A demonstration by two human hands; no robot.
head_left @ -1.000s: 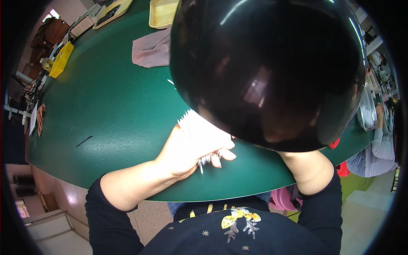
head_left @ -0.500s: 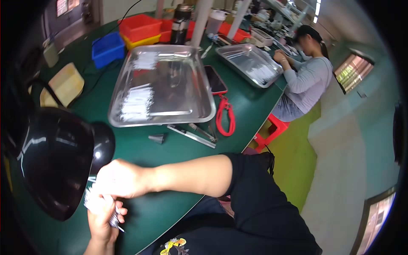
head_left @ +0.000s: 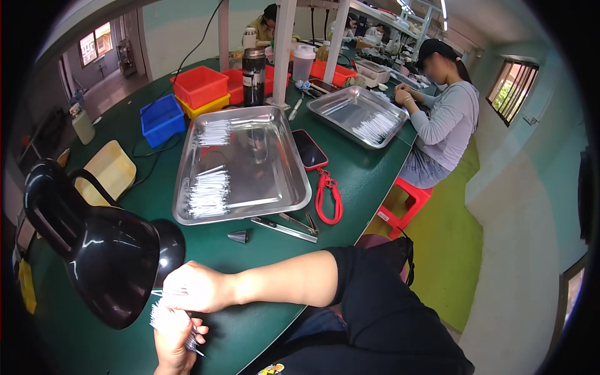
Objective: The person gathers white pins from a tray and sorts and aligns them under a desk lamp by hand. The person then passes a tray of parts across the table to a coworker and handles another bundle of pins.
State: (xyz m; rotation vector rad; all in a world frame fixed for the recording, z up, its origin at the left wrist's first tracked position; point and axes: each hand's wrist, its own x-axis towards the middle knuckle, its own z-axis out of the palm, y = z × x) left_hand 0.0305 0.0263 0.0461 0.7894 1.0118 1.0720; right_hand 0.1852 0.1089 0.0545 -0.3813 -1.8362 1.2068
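My left hand (head_left: 174, 342) is closed round a bundle of thin white sticks (head_left: 192, 342), whose ends poke out on both sides of the fist. Right above it, my right hand (head_left: 199, 287) is closed, its fingers hidden behind its back. One or two thin white sticks (head_left: 157, 292) jut from its far side, by the bundle's top. Both hands are close to the shade of a black desk lamp (head_left: 115, 265), in bright light. Beyond them stands a metal tray (head_left: 265, 172) with two piles of similar white sticks (head_left: 209, 192).
Tweezers (head_left: 284, 229), a dark cone-shaped tip (head_left: 238, 236) and a phone (head_left: 309, 150) with a red strap (head_left: 328, 199) lie near the tray. Blue (head_left: 162, 122) and red bins (head_left: 199, 86) stand behind. At right, a co-worker (head_left: 447, 122) sits by a second tray (head_left: 334, 107).
The view has tilted up, so the tray, lamp and hands appear lower and more of the room shows. My hands stay together, the left still round the bundle.
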